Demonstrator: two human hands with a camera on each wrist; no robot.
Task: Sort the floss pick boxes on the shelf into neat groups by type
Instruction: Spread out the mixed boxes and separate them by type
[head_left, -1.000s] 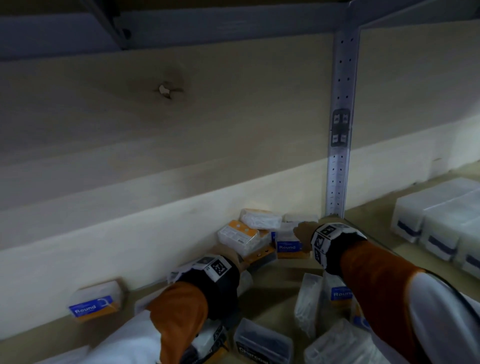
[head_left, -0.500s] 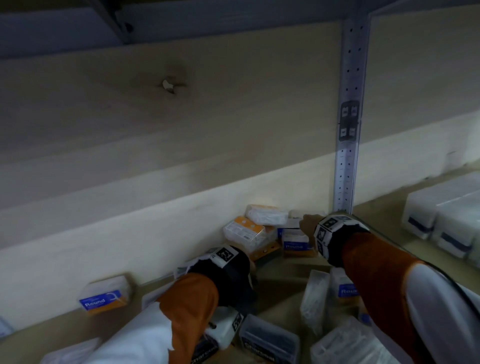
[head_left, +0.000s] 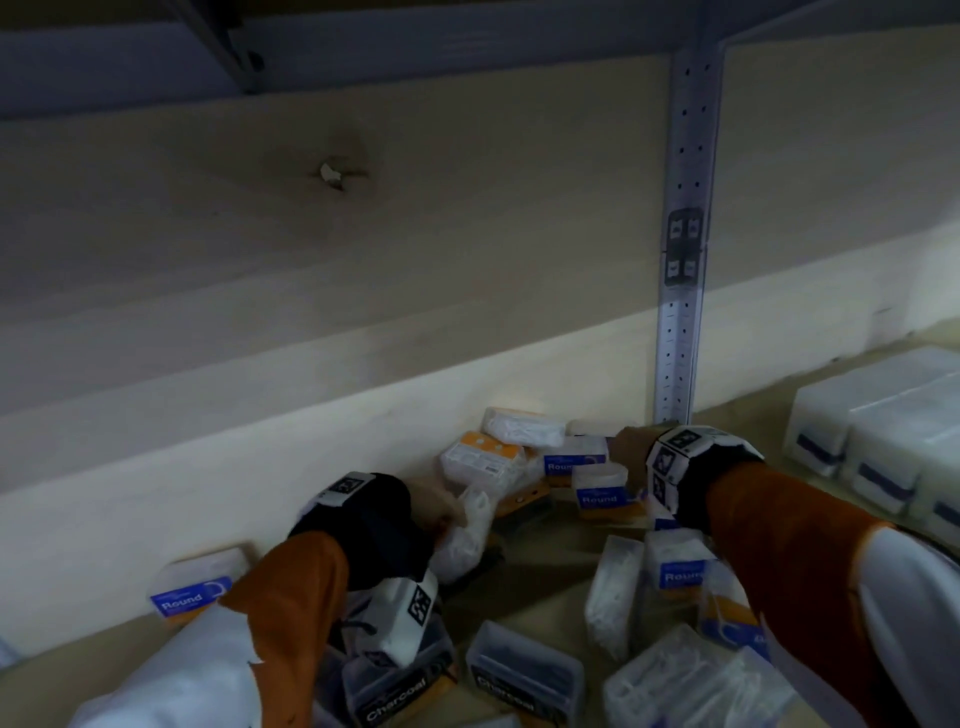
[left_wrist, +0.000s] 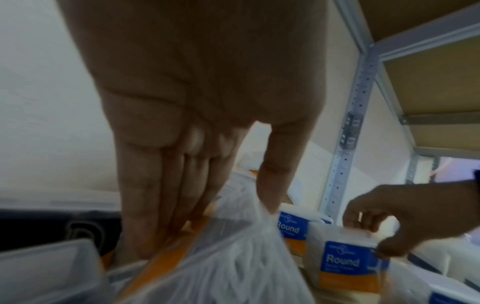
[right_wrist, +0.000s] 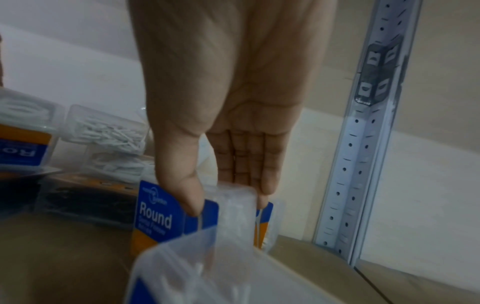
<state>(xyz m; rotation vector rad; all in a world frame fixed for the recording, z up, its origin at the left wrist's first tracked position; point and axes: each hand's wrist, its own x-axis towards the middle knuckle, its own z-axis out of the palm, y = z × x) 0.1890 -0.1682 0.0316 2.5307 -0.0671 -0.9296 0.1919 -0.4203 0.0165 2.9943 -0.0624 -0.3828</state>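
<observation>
Round box (right_wrist: 179, 218) pinched by right hand (right_wrist: 221, 115) | clear box (left_wrist: 233, 257) in left hand (left_wrist: 197, 107)

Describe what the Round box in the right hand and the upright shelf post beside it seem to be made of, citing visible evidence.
Round box: apparently clear, glossy plastic, since white picks show through its wall; the blue-and-orange label looks like printed paper or film. Shelf post: probably painted or coated metal, judging by its pale grey sheen and rows of punched holes.
</observation>
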